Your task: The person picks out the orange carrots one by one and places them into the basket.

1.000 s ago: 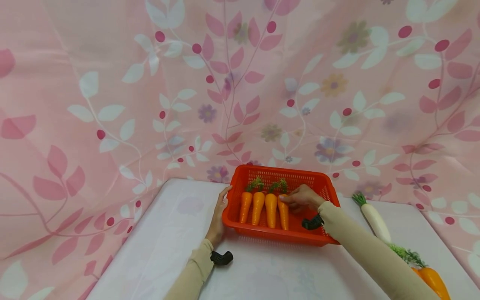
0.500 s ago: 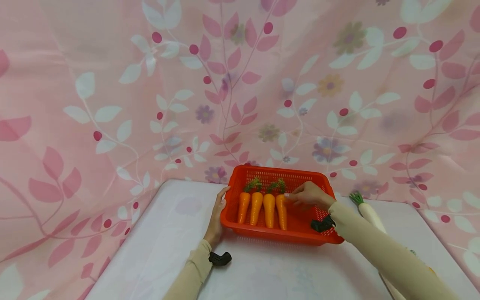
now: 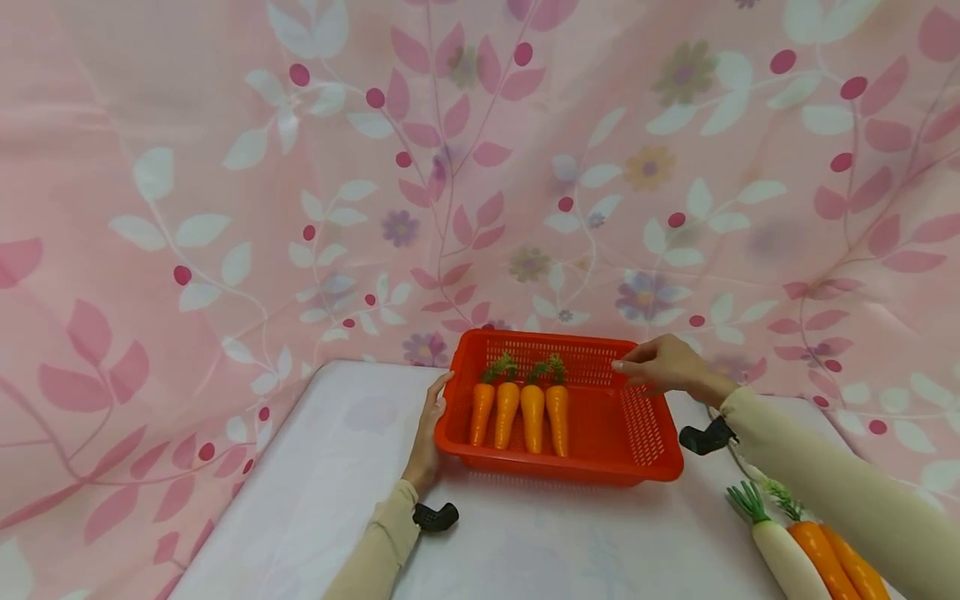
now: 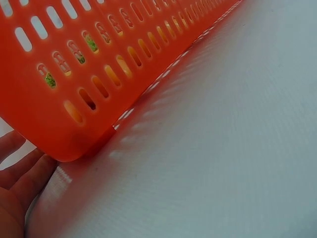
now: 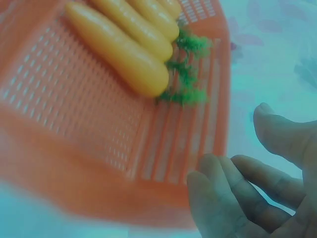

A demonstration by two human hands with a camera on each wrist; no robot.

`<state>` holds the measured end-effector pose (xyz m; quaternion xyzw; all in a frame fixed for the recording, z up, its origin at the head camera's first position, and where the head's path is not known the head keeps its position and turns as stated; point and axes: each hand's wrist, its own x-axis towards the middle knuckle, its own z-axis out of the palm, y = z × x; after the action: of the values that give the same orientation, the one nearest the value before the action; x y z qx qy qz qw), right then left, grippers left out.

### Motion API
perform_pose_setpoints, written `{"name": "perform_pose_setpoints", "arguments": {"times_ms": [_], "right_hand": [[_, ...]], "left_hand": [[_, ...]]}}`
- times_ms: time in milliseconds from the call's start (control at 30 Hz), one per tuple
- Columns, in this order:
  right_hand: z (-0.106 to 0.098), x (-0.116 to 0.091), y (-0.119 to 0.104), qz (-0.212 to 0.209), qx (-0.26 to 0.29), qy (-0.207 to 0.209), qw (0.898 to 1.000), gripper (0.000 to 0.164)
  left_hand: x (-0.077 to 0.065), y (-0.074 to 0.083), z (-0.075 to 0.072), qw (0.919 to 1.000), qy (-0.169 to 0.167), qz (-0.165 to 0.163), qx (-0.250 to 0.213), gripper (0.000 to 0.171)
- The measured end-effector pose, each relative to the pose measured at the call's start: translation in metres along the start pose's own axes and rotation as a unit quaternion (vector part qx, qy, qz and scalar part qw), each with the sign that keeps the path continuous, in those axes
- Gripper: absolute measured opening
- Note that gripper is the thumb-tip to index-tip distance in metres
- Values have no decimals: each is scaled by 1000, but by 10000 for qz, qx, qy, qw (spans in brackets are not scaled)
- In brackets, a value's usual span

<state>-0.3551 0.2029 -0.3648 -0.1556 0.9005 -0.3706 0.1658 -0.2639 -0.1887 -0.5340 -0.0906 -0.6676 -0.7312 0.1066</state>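
A red plastic basket (image 3: 600,421) with slotted walls stands on the white-covered table. Inside, several orange carrots (image 3: 506,417) with green tops lie side by side in its left half. My left hand (image 3: 424,442) rests along the basket's left side, its fingers extended against the wall; in the left wrist view the fingers (image 4: 30,181) touch the basket's corner. Over the back right corner of the basket is my right hand (image 3: 667,367), holding nothing. The right wrist view shows its fingers (image 5: 213,193) loosely bent and the thumb apart from them.
At the front right lie a white radish (image 3: 787,554) with a green top and more carrots (image 3: 828,554) beside it. Another radish is mostly hidden by the right sleeve (image 3: 832,475). A pink floral cloth (image 3: 450,167) hangs behind the table.
My right hand has let go of the rightmost carrot and moved right, up to the basket's back right corner. The left hand stays at the basket's left side.
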Motion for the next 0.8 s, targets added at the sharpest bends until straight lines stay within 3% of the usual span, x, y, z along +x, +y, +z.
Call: {"name": "perform_pose_setpoints", "arguments": {"times_ms": [267,467,800], "right_hand": [[-25,-34,25,58,-425,111,9990,56],[-40,-61,48,488,-716,-47,9962,56],[-55,-95,84,1162,-1574,-529,9793,63]], "left_hand": [[1,-2,-3,9999,48,92,63,51],[1,-2,-7,9999,91,97,81,51],[1,-4,-13,9997,178,129,72,52]]}}
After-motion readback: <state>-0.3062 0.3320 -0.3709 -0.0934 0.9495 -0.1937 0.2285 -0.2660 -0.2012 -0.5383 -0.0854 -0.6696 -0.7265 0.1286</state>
